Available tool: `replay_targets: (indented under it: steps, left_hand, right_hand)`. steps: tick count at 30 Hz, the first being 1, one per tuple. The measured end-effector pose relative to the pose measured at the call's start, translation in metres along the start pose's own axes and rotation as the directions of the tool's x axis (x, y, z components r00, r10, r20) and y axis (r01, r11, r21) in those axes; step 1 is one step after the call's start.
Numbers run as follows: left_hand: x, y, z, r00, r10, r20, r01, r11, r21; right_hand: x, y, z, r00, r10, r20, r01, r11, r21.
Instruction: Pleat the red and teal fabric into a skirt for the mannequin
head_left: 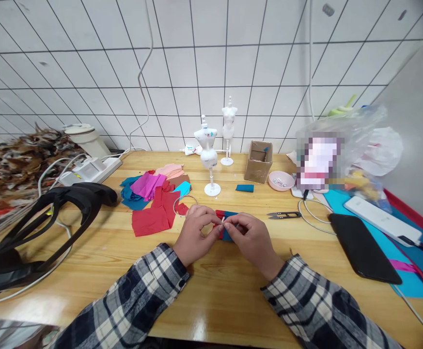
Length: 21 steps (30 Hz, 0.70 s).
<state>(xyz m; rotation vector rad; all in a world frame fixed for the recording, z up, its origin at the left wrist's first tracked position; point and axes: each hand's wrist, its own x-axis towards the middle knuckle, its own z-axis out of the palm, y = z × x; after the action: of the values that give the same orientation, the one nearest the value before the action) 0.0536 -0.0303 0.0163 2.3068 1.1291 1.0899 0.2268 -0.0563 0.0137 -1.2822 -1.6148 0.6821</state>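
My left hand (198, 232) and my right hand (252, 238) meet over the table, thumbs and forefingers pinched close together. Between and behind their fingertips is a small piece of red and blue cloth (230, 214), partly covered by the hands. A tiny pale thing shows at the pinching fingertips, too small to name. Just left of my left hand lie a thin wire-like loop (175, 206) and red fabric scraps (155, 217). To the right of my right hand are black thread snips (284, 215). A small blue cloth piece (245, 188) lies farther back.
Two white mini dress forms (208, 157) stand behind the hands, near a cardboard box (258, 167) and a pink bowl of small bits (281, 181). At right are a propped phone (318, 162), a black phone (364, 247) and cables. A black headset-like frame (84, 232) sits left.
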Motion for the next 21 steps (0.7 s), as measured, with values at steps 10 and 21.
replay_targets:
  steps: [10,21]
  left_hand:
    - [0.0030,0.0016,0.0013,0.996,-0.069,-0.051,0.063,0.991,-0.118]
    - [0.0031,0.0013,0.0016,0.997,-0.070,-0.032,0.066,0.993,-0.093]
  right_hand:
    - [-0.0069,0.0006,0.0033,0.991,-0.136,0.006,0.136,0.991,0.003]
    - [-0.0071,0.0055,0.0015,0.975,-0.221,-0.001,0.220,0.969,-0.116]
